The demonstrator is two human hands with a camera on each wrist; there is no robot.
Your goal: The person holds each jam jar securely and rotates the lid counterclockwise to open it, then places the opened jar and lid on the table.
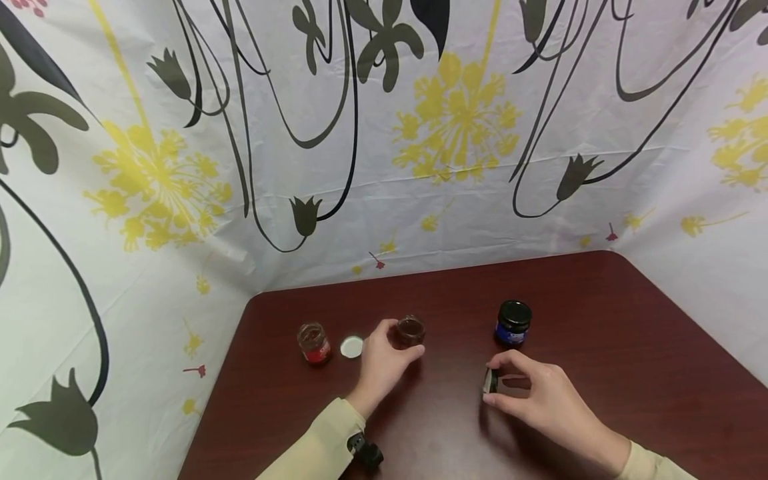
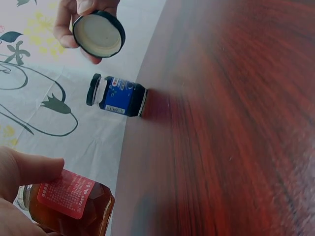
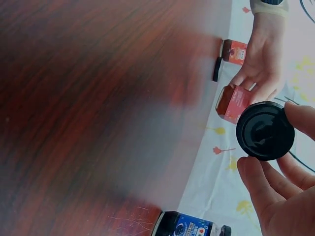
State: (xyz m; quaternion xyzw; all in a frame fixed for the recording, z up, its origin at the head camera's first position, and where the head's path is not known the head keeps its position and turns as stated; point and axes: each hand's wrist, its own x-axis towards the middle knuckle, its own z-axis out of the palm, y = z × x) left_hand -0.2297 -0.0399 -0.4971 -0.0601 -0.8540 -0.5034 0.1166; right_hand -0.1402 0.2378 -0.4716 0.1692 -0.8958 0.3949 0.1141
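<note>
My left hand (image 1: 384, 360) grips a small glass jar (image 1: 411, 331) with no lid on it; a red label (image 2: 66, 193) and dark amber contents show in the left wrist view. Between the fingertips and thumb of my right hand (image 1: 540, 390) is a black jar lid (image 1: 491, 381), held on edge above the table. Its pale inner side (image 2: 100, 34) faces the left wrist camera, its black top (image 3: 266, 131) the right wrist camera. A dark jar with a blue label (image 1: 513, 325) stands capped beyond my right hand, untouched.
Another uncapped jar with a red label (image 1: 315, 345) stands at the left of the dark red table (image 1: 444, 427). Beside it a lid (image 1: 351, 347) lies with its white inside up. A white floral cloth (image 1: 384, 200) hangs behind the table and along its sides.
</note>
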